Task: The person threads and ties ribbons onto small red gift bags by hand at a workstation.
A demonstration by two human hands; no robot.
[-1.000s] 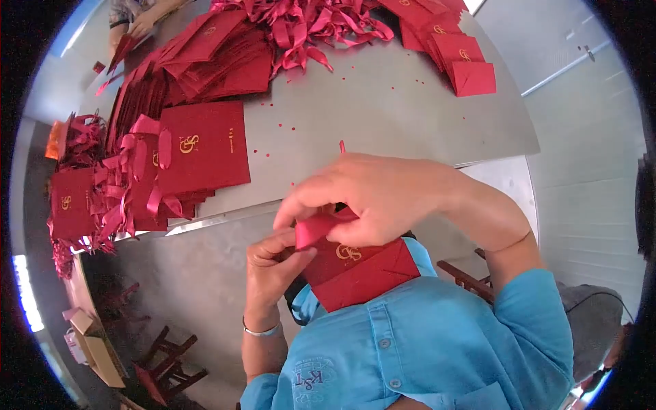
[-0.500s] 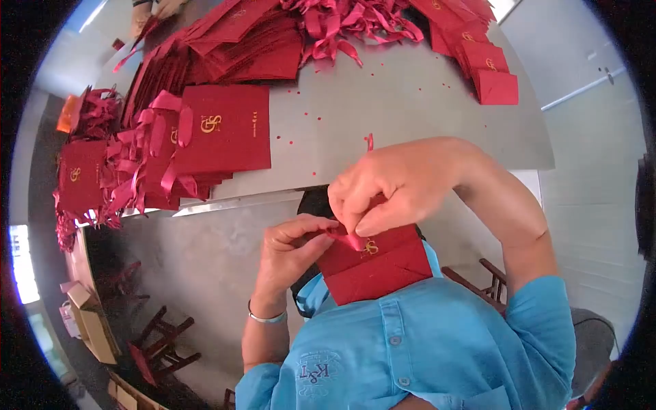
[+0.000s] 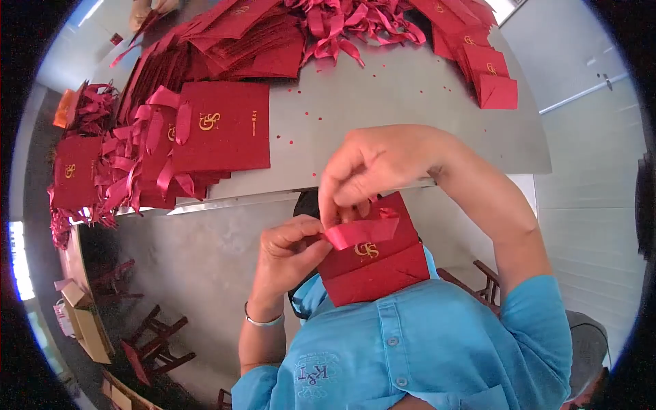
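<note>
I hold a folded red paper bag (image 3: 376, 263) with a gold logo against my chest, below the table edge. My left hand (image 3: 290, 256) pinches its left side, where a pink ribbon (image 3: 359, 232) lies across the front. My right hand (image 3: 383, 167) is above the bag, its fingertips gripping the ribbon near the bag's top edge. A silver bracelet circles my left wrist. My blue shirt fills the bottom of the view.
The grey table (image 3: 410, 116) carries a pile of finished red bags with ribbon handles (image 3: 178, 137) at left, flat red bags (image 3: 239, 41) behind, loose ribbons (image 3: 348, 24) and small bags (image 3: 488, 72) at right. Another person's hand (image 3: 147, 10) is far left. Wooden chairs (image 3: 154, 345) stand below.
My right hand has lifted and shifted left, drawing the ribbon out across the bag's front. The bag's logo is more exposed. My left hand keeps its pinch.
</note>
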